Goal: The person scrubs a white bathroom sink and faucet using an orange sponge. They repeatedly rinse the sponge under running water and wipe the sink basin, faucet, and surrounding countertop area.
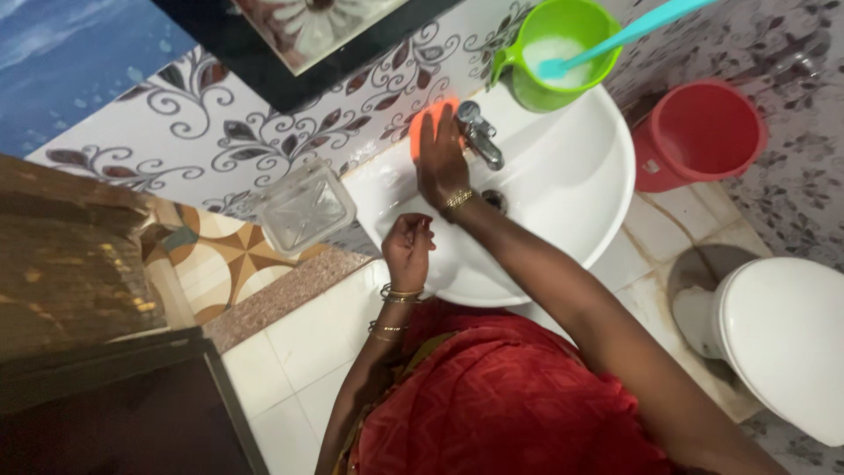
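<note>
Pressing an orange sponge (428,123) flat against the far rim of the white sink (580,189), our right hand (440,163) lies over it with fingers stretched out, not curled, so only the sponge's bright, rounded far edge shows. It sits just left of the chrome tap (479,134), touching the basin where it meets the patterned wall tiles. Our left hand (407,249) rests on the near-left rim, fingers loosely bent and gripping nothing. At the far side a green jug (549,88) of white foam holds a turquoise brush (615,40). Right of the sink stands a red bucket (699,132); nearer, a white toilet (782,339).
</note>
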